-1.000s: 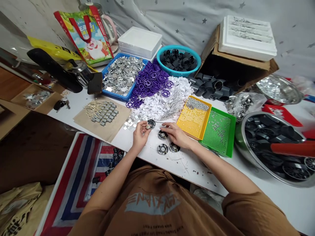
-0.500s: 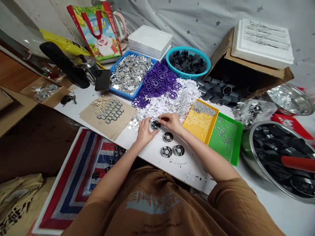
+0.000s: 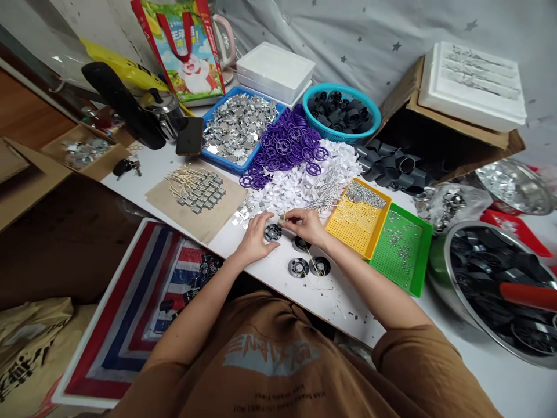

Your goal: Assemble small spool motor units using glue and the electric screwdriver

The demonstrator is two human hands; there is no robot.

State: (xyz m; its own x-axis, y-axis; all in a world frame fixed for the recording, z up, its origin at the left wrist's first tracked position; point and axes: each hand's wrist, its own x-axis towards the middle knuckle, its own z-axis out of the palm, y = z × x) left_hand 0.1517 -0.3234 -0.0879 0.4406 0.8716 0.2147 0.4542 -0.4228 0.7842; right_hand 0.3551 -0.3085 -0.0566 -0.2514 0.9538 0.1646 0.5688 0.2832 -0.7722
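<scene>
My left hand (image 3: 256, 239) curves beside a round black part (image 3: 272, 233) with a silvery centre, lying on the white table. Its thumb and fingers are apart around the part's edge; whether they touch it is hard to see. My right hand (image 3: 306, 225) pinches a thin pale wire (image 3: 282, 219) just above and right of that part. Beneath the right wrist sits another round black part (image 3: 301, 243), partly covered. Closer to me lie two similar parts, a left one (image 3: 298, 267) and a right one (image 3: 321, 266), with yellowish wires trailing from them.
White pieces (image 3: 285, 194) and purple rings (image 3: 287, 139) are heaped beyond my hands. To the right stand a yellow tray (image 3: 348, 237), a green tray (image 3: 391, 270) and a steel bowl (image 3: 439, 278). Small wired blocks (image 3: 204, 193) lie on cardboard at left, near a blue tray (image 3: 226, 166).
The left thumb has drawn away from the round part, widening the left hand's grip. The part shows more fully now. The right hand still pinches near it, and the view has shifted slightly.
</scene>
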